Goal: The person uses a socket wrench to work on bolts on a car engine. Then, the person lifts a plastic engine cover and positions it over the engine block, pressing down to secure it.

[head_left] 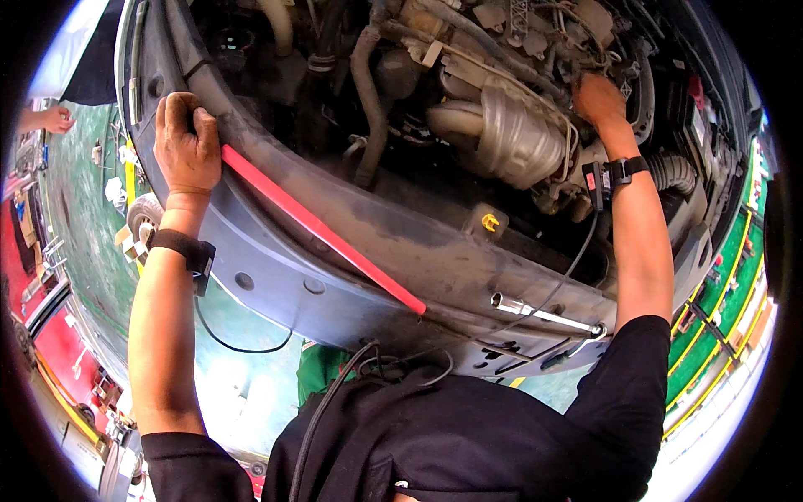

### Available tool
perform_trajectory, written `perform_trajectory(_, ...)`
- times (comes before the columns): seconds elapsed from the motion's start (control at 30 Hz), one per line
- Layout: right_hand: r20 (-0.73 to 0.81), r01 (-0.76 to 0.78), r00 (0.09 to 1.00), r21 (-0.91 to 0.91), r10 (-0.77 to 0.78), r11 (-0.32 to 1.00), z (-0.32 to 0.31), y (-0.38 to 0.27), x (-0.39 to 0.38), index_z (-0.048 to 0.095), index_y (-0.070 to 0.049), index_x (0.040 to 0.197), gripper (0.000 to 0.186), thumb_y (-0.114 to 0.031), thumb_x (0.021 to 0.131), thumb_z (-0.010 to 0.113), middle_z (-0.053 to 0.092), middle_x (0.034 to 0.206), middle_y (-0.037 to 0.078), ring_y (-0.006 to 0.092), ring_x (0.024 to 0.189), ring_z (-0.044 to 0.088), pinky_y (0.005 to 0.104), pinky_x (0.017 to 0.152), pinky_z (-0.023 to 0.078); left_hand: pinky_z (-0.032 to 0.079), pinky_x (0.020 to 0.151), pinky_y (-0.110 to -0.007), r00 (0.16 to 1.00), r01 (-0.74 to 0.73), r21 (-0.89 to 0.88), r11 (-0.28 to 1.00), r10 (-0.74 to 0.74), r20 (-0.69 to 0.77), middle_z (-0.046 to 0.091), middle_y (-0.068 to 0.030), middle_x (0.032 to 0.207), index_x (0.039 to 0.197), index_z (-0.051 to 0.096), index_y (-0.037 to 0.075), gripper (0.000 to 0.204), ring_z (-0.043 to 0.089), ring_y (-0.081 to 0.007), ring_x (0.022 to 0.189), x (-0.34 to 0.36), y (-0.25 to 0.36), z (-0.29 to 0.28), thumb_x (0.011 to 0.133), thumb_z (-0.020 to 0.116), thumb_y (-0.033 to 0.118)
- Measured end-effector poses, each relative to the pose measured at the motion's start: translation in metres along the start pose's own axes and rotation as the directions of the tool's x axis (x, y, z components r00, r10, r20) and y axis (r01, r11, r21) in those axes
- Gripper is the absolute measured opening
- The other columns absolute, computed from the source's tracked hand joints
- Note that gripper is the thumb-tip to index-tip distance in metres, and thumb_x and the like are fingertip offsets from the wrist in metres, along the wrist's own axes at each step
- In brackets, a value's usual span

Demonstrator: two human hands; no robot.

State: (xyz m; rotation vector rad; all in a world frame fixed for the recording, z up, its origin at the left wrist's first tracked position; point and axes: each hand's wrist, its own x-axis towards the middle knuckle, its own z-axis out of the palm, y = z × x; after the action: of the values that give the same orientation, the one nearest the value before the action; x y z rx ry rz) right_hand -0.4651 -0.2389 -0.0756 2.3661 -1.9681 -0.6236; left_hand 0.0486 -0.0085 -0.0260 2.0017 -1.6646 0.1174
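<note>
My left hand point(186, 144) leans on the front edge of a car's engine bay, its fingers curled under. One end of a long red bar point(322, 227) meets the thumb side of this hand; whether the palm presses on it is hidden. The bar slopes across the dark front panel point(401, 226). My right hand point(600, 99) reaches deep among the engine parts, beyond a silvery ribbed metal shield point(523, 138). Its fingertips and whatever they touch are hidden. Nearest my right forearm, a ratchet with a chrome extension and socket point(544, 315) lies on the panel.
A yellow cap point(490, 222) sits by the panel's inner edge. Thin black cables run from my wrist straps, one crossing the ratchet's extension. Hoses point(366, 100) fill the bay's left half. Another person's hand point(57, 120) shows at the far left, above a green floor point(92, 201).
</note>
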Motion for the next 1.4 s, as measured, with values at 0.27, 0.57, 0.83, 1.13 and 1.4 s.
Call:
perform_trajectory(0.27,0.060,0.052,0.997,-0.084,-0.048,0.995,0.010,0.015,0.008,0.067,0.002,0.107,0.029,-0.018,0.089,0.056,0.067,0.112,0.024,0.0412,0.104,0.064,0.0499,0.088,0.054,0.047,0.075,-0.044,1.000,-0.022,-0.016,1.000,0.022,0.005,0.056,-0.0141,0.090,0.094,0.055,0.007,0.010,0.057,-0.0381,0.086,0.000,-0.003,0.003,0.088,0.052,0.015)
perform_trajectory(0.57,0.018,0.063,0.998,-0.076,-0.061,0.995,0.017,0.017,0.008,0.067,0.003,0.107,0.029,-0.017,0.091,0.054,0.067,0.110,0.026,0.0402,0.102,0.066,0.0503,0.087,0.054,0.048,0.073,-0.044,1.000,0.005,-0.020,1.000,-0.005,0.011,0.056,-0.0135,0.090,0.094,0.055,0.007,0.010,0.057,-0.0383,0.084,0.003,0.000,0.001,0.087,0.053,0.015)
perform_trajectory(0.83,-0.011,0.047,0.999,-0.093,-0.048,0.995,0.006,0.006,0.002,0.062,0.002,0.111,0.030,-0.020,0.093,0.053,0.066,0.111,0.026,0.0424,0.104,0.064,0.0511,0.087,0.053,0.048,0.075,-0.044,1.000,0.005,-0.022,1.000,-0.005,0.007,0.056,-0.0131,0.089,0.091,0.054,0.007,0.009,0.057,-0.0380,0.085,0.003,0.002,0.001,0.087,0.052,0.015)
perform_trajectory(1.13,-0.053,0.140,0.988,-0.079,-0.145,0.987,0.023,0.020,0.006,0.063,0.001,0.115,0.031,-0.020,0.095,0.052,0.066,0.110,0.024,0.0408,0.104,0.064,0.0492,0.089,0.053,0.048,0.073,-0.045,1.000,-0.003,0.001,1.000,0.003,-0.001,0.056,-0.0131,0.090,0.092,0.054,0.007,0.010,0.057,-0.0381,0.084,0.003,0.001,0.001,0.087,0.051,0.015)
perform_trajectory(1.4,-0.022,0.118,0.992,-0.110,-0.121,0.987,0.007,0.009,0.001,0.063,0.001,0.114,0.028,-0.016,0.095,0.050,0.067,0.110,0.022,0.0394,0.101,0.065,0.0499,0.085,0.054,0.048,0.074,-0.045,1.000,0.007,-0.021,1.000,-0.007,-0.006,0.056,-0.0143,0.091,0.093,0.055,0.006,0.010,0.057,-0.0385,0.083,0.003,0.005,-0.003,0.086,0.052,0.013)
